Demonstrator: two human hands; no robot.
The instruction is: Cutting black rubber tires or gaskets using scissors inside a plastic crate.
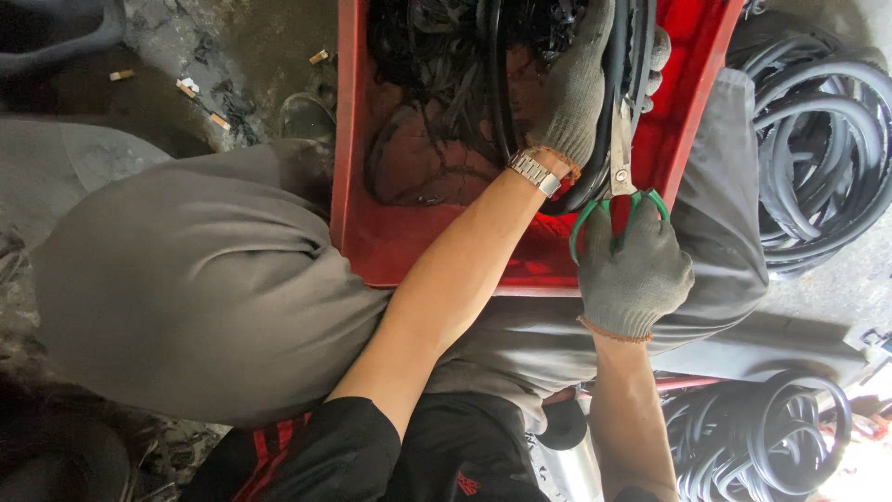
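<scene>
My left hand [581,88], in a grey knit glove with a metal watch at the wrist, grips a black rubber ring [602,149] over a red plastic crate [348,139]. My right hand [632,270], also gloved, holds green-handled scissors [621,181] with the blades pointing up against the rubber ring. The crate rests between my knees and holds a heap of thin black rubber strips [437,56].
Piles of black rubber rings lie at the right [818,130] and lower right [762,437]. My grey trousers [204,279] fill the left. A dirty concrete floor [223,56] with small scraps shows at the upper left.
</scene>
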